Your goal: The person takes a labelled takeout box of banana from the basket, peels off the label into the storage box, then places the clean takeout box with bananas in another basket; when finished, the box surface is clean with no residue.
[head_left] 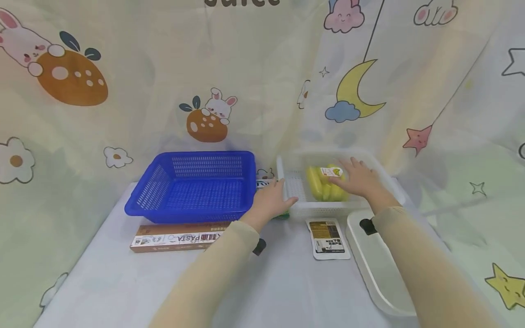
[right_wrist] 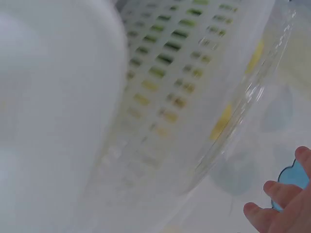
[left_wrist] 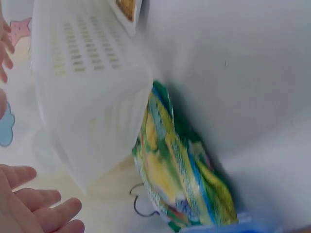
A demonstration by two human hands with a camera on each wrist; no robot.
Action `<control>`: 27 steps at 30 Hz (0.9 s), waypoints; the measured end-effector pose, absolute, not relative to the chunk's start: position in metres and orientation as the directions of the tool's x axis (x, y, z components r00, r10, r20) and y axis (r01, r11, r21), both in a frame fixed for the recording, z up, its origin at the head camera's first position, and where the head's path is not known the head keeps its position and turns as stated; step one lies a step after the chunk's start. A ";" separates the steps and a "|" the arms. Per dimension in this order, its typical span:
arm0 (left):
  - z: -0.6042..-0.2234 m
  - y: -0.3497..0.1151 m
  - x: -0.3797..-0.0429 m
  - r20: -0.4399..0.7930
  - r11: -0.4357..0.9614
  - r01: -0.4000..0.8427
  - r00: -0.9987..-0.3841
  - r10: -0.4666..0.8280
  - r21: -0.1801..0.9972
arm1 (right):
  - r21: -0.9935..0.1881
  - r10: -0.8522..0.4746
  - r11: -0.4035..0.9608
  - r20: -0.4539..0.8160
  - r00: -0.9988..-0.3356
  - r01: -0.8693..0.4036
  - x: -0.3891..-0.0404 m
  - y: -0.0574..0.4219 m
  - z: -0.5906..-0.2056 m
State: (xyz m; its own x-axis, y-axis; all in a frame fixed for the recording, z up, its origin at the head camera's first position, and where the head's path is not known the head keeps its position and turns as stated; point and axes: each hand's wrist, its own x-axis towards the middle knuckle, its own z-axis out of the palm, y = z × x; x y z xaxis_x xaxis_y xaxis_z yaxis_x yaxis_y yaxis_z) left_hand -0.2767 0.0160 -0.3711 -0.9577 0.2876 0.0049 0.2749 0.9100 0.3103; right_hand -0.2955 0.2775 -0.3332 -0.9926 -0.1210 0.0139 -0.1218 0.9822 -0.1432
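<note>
A white slotted basket holds a clear-wrapped pack of yellow, banana-like fruit with a white label. Over the basket's right side, my right hand has its fingers spread, the thumb overlapping the pack's edge in the head view. My left hand is by the basket's left front corner, fingers extended and nothing in them. Beneath it, in the gap beside a blue basket, stands a green and yellow printed packet, mostly hidden from the head view by that hand.
A long pasta box lies in front of the blue basket. In front of the white basket lies a flat brown and white pouch. A white oblong tray stands at right, partly under my right forearm. A printed cloth hangs behind.
</note>
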 end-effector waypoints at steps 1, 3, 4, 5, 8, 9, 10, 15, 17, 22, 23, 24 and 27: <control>-0.373 0.018 -0.276 0.012 0.913 0.272 -0.959 0.282 0.305 | -0.139 -0.120 0.983 0.009 -0.993 -0.120 -0.294 0.282 -0.332; -0.376 0.022 -0.276 0.025 0.915 0.268 -0.962 0.273 0.301 | -0.137 -0.116 0.984 -0.006 -0.993 -0.114 -0.290 0.292 -0.331; -0.378 0.024 -0.276 0.027 0.916 0.264 -0.963 0.269 0.301 | -0.139 -0.114 0.984 -0.016 -0.993 -0.110 -0.289 0.296 -0.330; -0.380 0.025 -0.276 0.029 0.916 0.261 -0.964 0.265 0.306 | -0.145 -0.112 0.984 -0.026 -0.993 -0.107 -0.287 0.300 -0.330; -0.388 0.029 -0.277 0.034 0.903 0.252 -0.966 0.256 0.349 | -0.176 -0.109 0.979 -0.049 -0.993 -0.099 -0.286 0.313 -0.335; -0.391 0.030 -0.278 0.034 0.896 0.249 -0.966 0.255 0.368 | -0.187 -0.108 0.978 -0.056 -0.993 -0.096 -0.286 0.316 -0.338; -0.394 0.031 -0.278 0.034 0.889 0.250 -0.966 0.257 0.384 | -0.198 -0.108 0.976 -0.063 -0.992 -0.094 -0.286 0.319 -0.341; -0.401 0.033 -0.278 0.056 0.854 0.259 -0.963 0.263 0.452 | -0.254 -0.112 0.964 -0.102 -0.988 -0.083 -0.286 0.328 -0.354; -0.403 0.033 -0.277 0.070 0.845 0.261 -0.963 0.259 0.467 | -0.269 -0.124 0.959 -0.104 -0.987 -0.093 -0.287 0.330 -0.358; -0.407 0.034 -0.277 0.078 0.835 0.255 -0.965 0.250 0.488 | -0.330 -0.165 0.936 -0.103 -0.981 -0.122 -0.289 0.334 -0.363; -0.407 0.034 -0.277 0.075 0.835 0.253 -0.966 0.248 0.489 | -0.344 -0.169 0.931 -0.107 -0.980 -0.123 -0.289 0.334 -0.364; -0.408 0.034 -0.277 0.072 0.837 0.251 -0.966 0.247 0.487 | -0.355 -0.175 0.926 -0.109 -0.979 -0.126 -0.289 0.334 -0.365; -0.408 0.034 -0.277 0.064 0.844 0.246 -0.967 0.246 0.477 | -0.386 -0.189 0.913 -0.114 -0.975 -0.132 -0.290 0.333 -0.369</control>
State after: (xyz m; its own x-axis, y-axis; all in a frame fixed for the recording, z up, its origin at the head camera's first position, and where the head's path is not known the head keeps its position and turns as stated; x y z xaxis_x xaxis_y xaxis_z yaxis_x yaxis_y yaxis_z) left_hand -0.2770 0.0336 -0.4075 -0.9671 0.2460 0.0643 0.2463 0.8437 0.4770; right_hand -0.2895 0.3334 -0.3690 -0.9753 -0.1892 -0.1138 -0.1321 0.9131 -0.3858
